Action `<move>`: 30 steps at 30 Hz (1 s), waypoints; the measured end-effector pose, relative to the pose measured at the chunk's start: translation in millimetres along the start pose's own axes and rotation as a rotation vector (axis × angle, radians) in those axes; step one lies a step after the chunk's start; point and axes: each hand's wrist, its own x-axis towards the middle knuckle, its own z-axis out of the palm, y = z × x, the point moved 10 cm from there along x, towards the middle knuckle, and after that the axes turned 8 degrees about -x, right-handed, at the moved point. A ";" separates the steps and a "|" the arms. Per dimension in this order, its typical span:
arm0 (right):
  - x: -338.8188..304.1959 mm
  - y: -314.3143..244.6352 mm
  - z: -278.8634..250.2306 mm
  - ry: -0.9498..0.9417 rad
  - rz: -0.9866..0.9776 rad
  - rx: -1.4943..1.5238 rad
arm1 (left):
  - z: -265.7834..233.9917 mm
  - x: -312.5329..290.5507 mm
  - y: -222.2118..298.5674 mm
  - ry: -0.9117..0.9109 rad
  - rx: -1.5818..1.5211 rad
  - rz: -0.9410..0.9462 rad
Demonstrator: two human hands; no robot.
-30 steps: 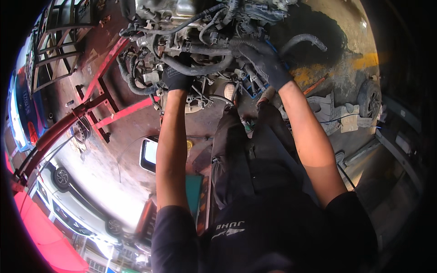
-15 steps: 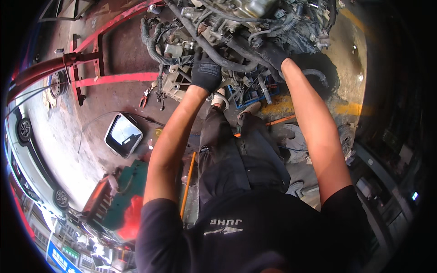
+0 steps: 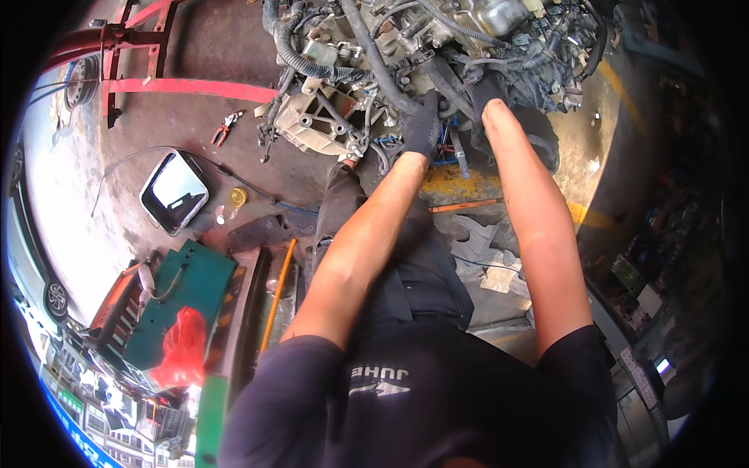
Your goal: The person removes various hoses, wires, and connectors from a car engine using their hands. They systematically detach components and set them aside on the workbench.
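Observation:
A large engine [image 3: 468, 27], crowded with wiring and hoses, lies at the top of the view. My left hand [image 3: 421, 129], in a dark work glove, is closed round the bend of a thick black rubber hose [image 3: 378, 66] at the engine's near side. To its right, my right hand [image 3: 485, 90], also gloved, reaches in among the parts beside a second dark hose [image 3: 443, 82]. Its fingers look curled, but what they hold is hidden. Left of my hands is a pale cast-metal housing [image 3: 308, 129], with a grey corrugated conduit [image 3: 292, 54] above it.
Red-handled pliers [image 3: 226, 129] lie on the floor near a red steel frame [image 3: 195, 88]. Closer to me are a rectangular mirror-like tray [image 3: 175, 191], a yellow round item [image 3: 238, 196], a green case [image 3: 183, 300] and an orange bar [image 3: 277, 296]. A blue tray [image 3: 446, 161] shows below the engine.
My left hand has moved right, from beside the corrugated conduit to the thick hose's bend. My right hand stays in nearly the same place. The view has shifted, so the surroundings sit differently.

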 end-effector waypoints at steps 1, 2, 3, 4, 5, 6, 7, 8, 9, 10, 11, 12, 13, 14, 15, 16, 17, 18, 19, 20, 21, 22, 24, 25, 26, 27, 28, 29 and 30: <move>2.2 -2.8 0.0 0.004 -0.004 0.003 | -4.5 -3.6 9.1 -0.004 0.110 0.008; 3.9 -6.8 -3.2 0.013 -0.008 0.001 | -7.8 -6.4 18.1 -0.012 0.217 0.019; 5.4 -11.2 -6.0 0.024 -0.010 -0.005 | -11.5 0.9 13.3 -0.011 0.229 0.010; 6.6 -16.4 -11.2 0.036 -0.014 -0.019 | -17.1 13.0 3.9 -0.009 0.232 0.003; 7.5 -19.1 -11.3 0.040 -0.014 -0.037 | -23.8 17.9 -1.0 0.004 0.321 -0.034; 6.1 -19.8 -10.6 0.041 -0.005 -0.068 | -24.7 17.5 -3.1 -0.010 0.350 0.000; 6.5 -18.9 -9.1 0.038 0.005 -0.118 | -20.7 13.4 6.1 -0.028 0.386 0.037; 7.2 -18.1 -7.7 0.029 0.007 -0.195 | -17.0 9.9 16.2 -0.042 0.418 0.077; 8.6 -17.6 -6.4 0.013 0.001 -0.316 | -12.9 7.1 21.7 -0.079 0.392 0.064; 8.3 -15.6 -3.7 -0.016 -0.018 -0.475 | -12.4 6.6 22.3 -0.091 0.392 0.062; 8.2 -11.2 -3.7 -0.034 -0.026 -0.584 | -11.2 6.6 23.1 -0.103 0.392 0.061; 5.3 -2.5 -6.4 -0.031 -0.003 -0.586 | -9.4 6.8 23.9 -0.115 0.393 0.060; 1.7 3.5 -11.1 -0.021 0.025 -0.554 | -8.9 6.4 22.6 -0.142 0.375 0.045; -3.9 11.4 -21.1 0.105 0.132 -0.159 | -10.3 5.4 20.8 -0.151 0.383 0.028; -13.4 18.2 -28.5 0.263 0.185 0.248 | -11.7 4.5 19.1 -0.160 0.390 0.011; -25.2 32.8 -31.8 0.401 0.264 0.650 | -8.7 4.5 18.2 -0.178 0.396 -0.003; -30.2 31.7 -35.8 0.476 0.264 0.624 | -8.0 13.3 10.4 -0.171 0.437 -0.013; -30.5 32.5 -39.5 0.508 0.252 0.540 | -6.5 15.7 7.0 -0.185 0.468 -0.006; -28.9 38.0 -38.0 0.538 0.248 0.464 | -1.9 10.2 14.3 -0.201 0.508 -0.005; -27.0 43.4 -33.9 0.567 0.242 0.383 | -0.3 6.2 17.4 -0.218 0.544 -0.004; -17.4 50.4 -25.8 0.521 0.291 0.214 | 3.3 18.5 5.0 -0.296 0.395 0.074; -18.6 37.7 -29.8 0.567 0.219 0.251 | -2.2 16.2 6.4 -0.258 0.384 0.080; -28.6 12.4 -56.6 0.679 0.086 0.324 | -1.4 10.3 20.1 -0.203 0.364 0.103; -25.0 19.2 -48.9 0.556 0.151 0.405 | -1.8 9.5 19.5 -0.173 0.388 0.111; -26.7 17.5 -51.3 0.544 0.135 0.438 | -0.4 9.4 18.1 -0.181 0.356 0.100; -28.1 15.6 -53.4 0.531 0.119 0.470 | -0.8 9.7 17.3 -0.188 0.324 0.089; -31.0 14.6 -55.4 0.521 0.108 0.505 | 0.1 8.8 17.2 -0.200 0.295 0.077; -27.4 24.3 -46.1 0.521 0.174 0.498 | 2.6 8.6 22.6 -0.199 0.364 0.128; -28.7 23.3 -48.4 0.545 0.125 0.467 | 5.7 7.7 20.2 -0.208 0.390 0.108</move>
